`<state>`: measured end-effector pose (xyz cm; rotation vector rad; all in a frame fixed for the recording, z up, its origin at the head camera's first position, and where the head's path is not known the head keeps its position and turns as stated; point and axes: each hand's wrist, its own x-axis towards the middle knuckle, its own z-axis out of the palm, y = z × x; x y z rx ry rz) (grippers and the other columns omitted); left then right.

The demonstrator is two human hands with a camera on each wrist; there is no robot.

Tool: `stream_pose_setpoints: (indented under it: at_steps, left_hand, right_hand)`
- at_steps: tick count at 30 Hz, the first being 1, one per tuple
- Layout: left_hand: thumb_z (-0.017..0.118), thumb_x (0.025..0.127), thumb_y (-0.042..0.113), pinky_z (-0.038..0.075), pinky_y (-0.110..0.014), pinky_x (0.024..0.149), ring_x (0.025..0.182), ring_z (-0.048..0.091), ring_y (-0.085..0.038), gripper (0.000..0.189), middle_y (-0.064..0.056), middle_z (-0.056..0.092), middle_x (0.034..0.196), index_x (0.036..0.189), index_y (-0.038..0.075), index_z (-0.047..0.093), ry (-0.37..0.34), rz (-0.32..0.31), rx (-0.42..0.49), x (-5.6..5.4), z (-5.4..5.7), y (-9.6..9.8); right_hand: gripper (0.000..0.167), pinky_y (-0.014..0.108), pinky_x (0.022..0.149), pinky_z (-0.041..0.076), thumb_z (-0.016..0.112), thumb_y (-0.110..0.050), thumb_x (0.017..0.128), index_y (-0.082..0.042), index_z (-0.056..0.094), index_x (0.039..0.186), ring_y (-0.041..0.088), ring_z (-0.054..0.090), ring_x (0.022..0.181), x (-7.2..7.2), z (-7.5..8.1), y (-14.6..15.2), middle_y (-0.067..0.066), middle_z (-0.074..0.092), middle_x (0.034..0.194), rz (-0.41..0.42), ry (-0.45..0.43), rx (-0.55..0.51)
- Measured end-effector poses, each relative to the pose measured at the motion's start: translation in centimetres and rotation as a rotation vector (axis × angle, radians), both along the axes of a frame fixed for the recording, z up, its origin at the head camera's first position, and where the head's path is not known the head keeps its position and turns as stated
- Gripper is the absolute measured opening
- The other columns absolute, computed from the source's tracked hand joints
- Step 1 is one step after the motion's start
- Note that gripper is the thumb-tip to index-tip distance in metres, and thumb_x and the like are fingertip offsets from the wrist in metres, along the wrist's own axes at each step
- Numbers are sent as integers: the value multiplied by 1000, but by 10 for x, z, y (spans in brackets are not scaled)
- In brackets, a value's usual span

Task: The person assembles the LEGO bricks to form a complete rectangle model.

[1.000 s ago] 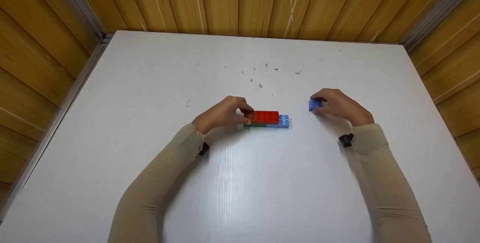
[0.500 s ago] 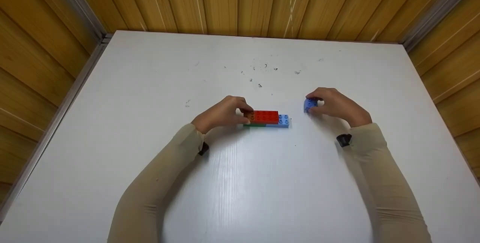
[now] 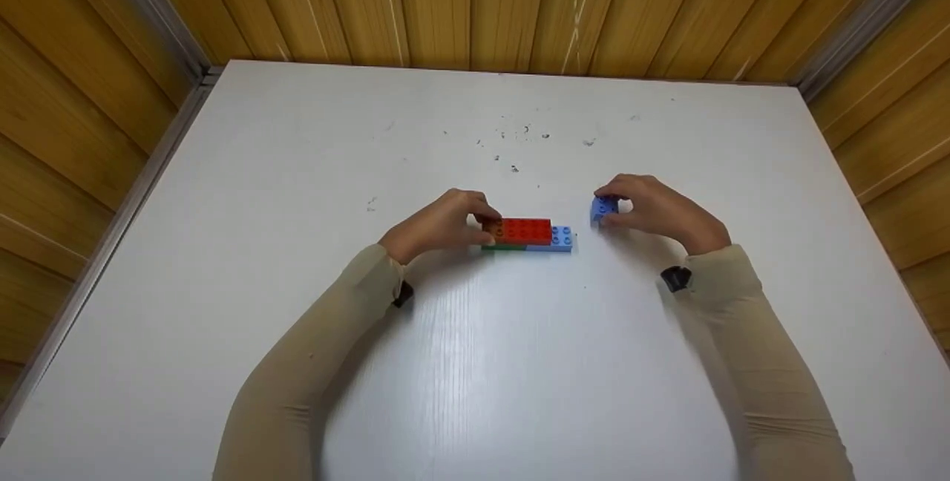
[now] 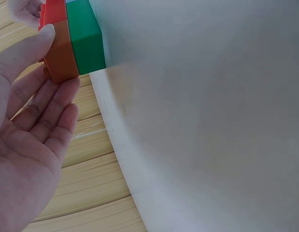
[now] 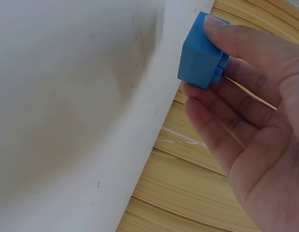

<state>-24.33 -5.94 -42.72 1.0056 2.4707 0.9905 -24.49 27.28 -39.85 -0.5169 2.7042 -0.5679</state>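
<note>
My left hand (image 3: 444, 223) pinches an orange brick (image 4: 62, 53) at the left end of a small brick stack. Beside the orange one in the upper layer is a red brick (image 3: 528, 231). Under them lie a green brick (image 4: 86, 38) and a light blue brick (image 3: 562, 238), whose studs show at the right end. To the right of the stack, my right hand (image 3: 660, 210) holds a blue brick (image 5: 200, 55) between thumb and fingers, its studs facing the palm in the right wrist view. A gap of table separates that brick from the stack.
The white table (image 3: 460, 362) carries small dark marks (image 3: 514, 168) beyond the stack. Wood-plank walls (image 3: 438, 6) stand along the back and both sides. A black wrist camera (image 3: 676, 278) sits at the right cuff.
My right hand has moved left with the blue brick, closer to the stack's right end. The left hand and the stack have stayed in place.
</note>
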Motion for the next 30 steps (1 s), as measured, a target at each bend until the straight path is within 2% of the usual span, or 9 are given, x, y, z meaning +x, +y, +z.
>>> stream_pose_setpoints:
  at_steps: [11, 17, 30]
  left_hand:
    - [74, 83, 11, 52, -30, 90, 97, 62, -17, 29, -5, 67, 98, 112, 6, 72, -10, 9, -8, 1, 2, 1]
    - [74, 83, 10, 52, -31, 90, 98, 62, -18, 28, -7, 66, 97, 111, 5, 72, -7, 0, 8, 1, 2, 0]
    - [75, 83, 10, 52, -31, 89, 96, 61, -18, 29, -7, 67, 96, 111, 5, 72, -8, 4, 5, 1, 3, 0]
  right_hand:
    - [47, 48, 102, 45, 71, -16, 87, -6, 58, 131, 28, 57, 114, 4, 4, -11, 11, 61, 125, 64, 31, 13]
    - [44, 47, 98, 48, 71, -10, 86, -1, 60, 128, 28, 60, 109, 7, 6, -14, 15, 63, 121, 147, 84, -24]
    - [43, 44, 94, 51, 72, -10, 85, 0, 62, 125, 27, 61, 104, 11, 4, -24, 14, 65, 116, 239, 127, -52]
